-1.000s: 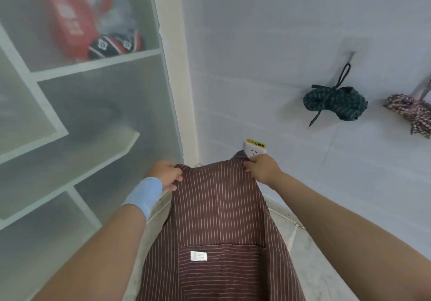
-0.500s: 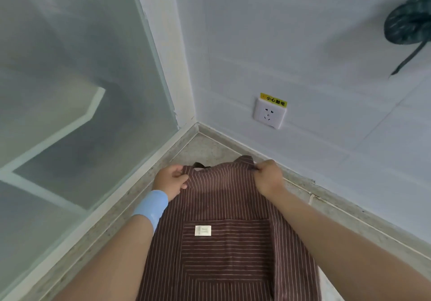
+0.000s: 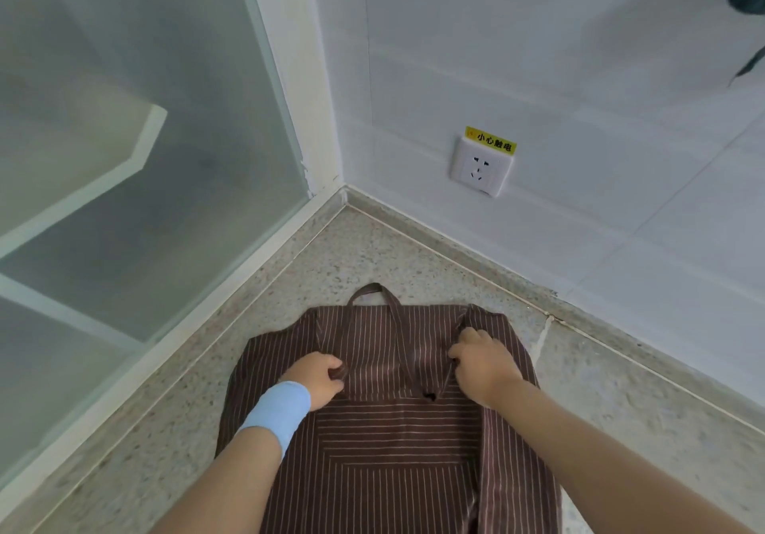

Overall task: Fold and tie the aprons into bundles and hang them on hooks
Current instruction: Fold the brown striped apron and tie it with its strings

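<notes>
The apron (image 3: 393,442) lies spread on the floor (image 3: 372,244) by the corner, left hand (image 3: 321,376) and right hand (image 3: 482,364) each pinching a fold of its bib, likely to turn the top down neatly.

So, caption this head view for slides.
Left hand and right hand grip a brown striped cloth apron spread on speckled floor.

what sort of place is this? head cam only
Probably a back-room or utility corner indoors: speckled terrazzo floor, white tiled wall with a low white wall socket under a yellow warning sticker, and a frosted glass partition with shelves dimly behind it. The brown pinstriped apron lies on the floor.
</notes>
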